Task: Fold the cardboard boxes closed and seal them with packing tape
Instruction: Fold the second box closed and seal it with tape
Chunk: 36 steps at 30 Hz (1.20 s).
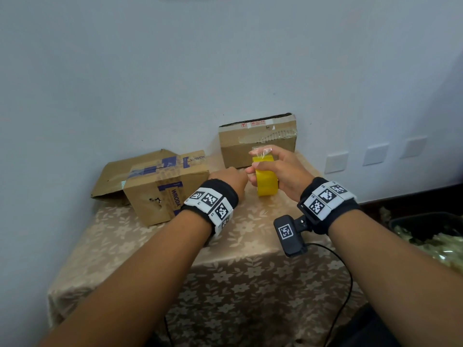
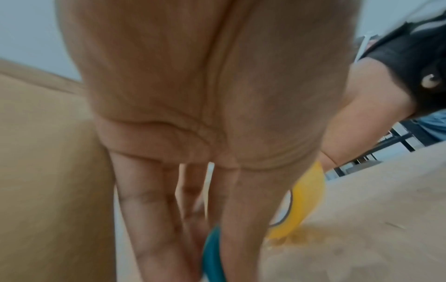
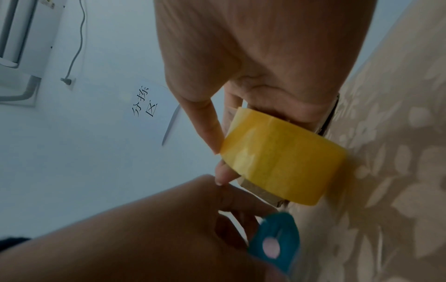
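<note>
A yellow packing tape roll (image 1: 266, 182) (image 3: 282, 162) (image 2: 304, 202) stands on edge on the table. My right hand (image 1: 275, 169) grips it from above, and a loose clear tape end (image 1: 260, 152) sticks up by the thumb and forefinger. My left hand (image 1: 229, 181) is just left of the roll, fingers curled round a blue-handled tool (image 3: 277, 242) (image 2: 212, 253) whose blade is hidden. A cardboard box printed WRODA (image 1: 160, 189) lies at the left with one flap (image 1: 110, 181) hanging open. A second, taped box (image 1: 258, 141) stands behind the roll against the wall.
The table wears a beige floral cloth (image 1: 225, 259) and stands against a pale wall. Wall plates (image 1: 337, 162) sit to the right. A dark bin of crumpled plastic (image 1: 431, 234) is at the right edge. A black cable (image 1: 343, 271) hangs from the right wrist camera.
</note>
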Tool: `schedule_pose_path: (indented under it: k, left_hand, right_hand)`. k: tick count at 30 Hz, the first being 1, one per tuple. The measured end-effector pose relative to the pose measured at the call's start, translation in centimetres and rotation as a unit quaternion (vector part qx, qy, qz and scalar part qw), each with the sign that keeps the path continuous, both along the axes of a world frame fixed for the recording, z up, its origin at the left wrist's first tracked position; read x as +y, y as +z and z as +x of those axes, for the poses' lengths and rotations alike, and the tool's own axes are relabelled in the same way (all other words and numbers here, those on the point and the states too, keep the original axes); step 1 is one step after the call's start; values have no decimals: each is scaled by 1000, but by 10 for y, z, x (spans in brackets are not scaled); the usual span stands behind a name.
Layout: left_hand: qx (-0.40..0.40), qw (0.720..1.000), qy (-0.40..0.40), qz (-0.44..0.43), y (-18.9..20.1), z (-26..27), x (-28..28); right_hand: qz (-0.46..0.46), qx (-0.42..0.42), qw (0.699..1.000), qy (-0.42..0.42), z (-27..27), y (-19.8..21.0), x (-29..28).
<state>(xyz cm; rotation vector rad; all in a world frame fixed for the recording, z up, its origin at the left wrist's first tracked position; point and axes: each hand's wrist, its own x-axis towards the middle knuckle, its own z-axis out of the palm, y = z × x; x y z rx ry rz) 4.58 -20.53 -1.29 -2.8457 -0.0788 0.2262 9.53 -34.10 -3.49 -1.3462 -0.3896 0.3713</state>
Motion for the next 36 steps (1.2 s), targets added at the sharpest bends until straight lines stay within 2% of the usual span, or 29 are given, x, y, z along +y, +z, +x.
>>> schedule_pose_path:
  k: [5,10,12,15,18,23,27,32,36]
  left_hand:
    - [-77,992,31,-93,11,-3,2]
    - [-114,965,74,-224,19,-7,7]
    - [-113,940,86,-311,17,-6,8]
    - [-116,877,108,-453,17,-2,8]
    - [-128,827,112,-535,20,-1,7]
    - [-163,803,78,-568,18,-7,13]
    - [-196,786,90,-580,20,-6,15]
    - [-131,721,116,-670,26,-11,13]
    - [-101,713,150,-677,28,-14,12]
  right_hand:
    - [7,1,1000,-25,2,1,0]
    - [7,7,999,-48,7,-1,4]
    - [8,9,999,-49,8,-2,4]
    - [15,5,999,-39,7,-2,4]
    - [24,-6,999,-33,6,-2,6]
    - [30,-21,999,-34,7,-3,7]
    - [33,-38,998,-30,6,-4,8]
    - [23,-94,995,-2,4,-4,11]
    - [4,-127,992,17,3,-4,13]
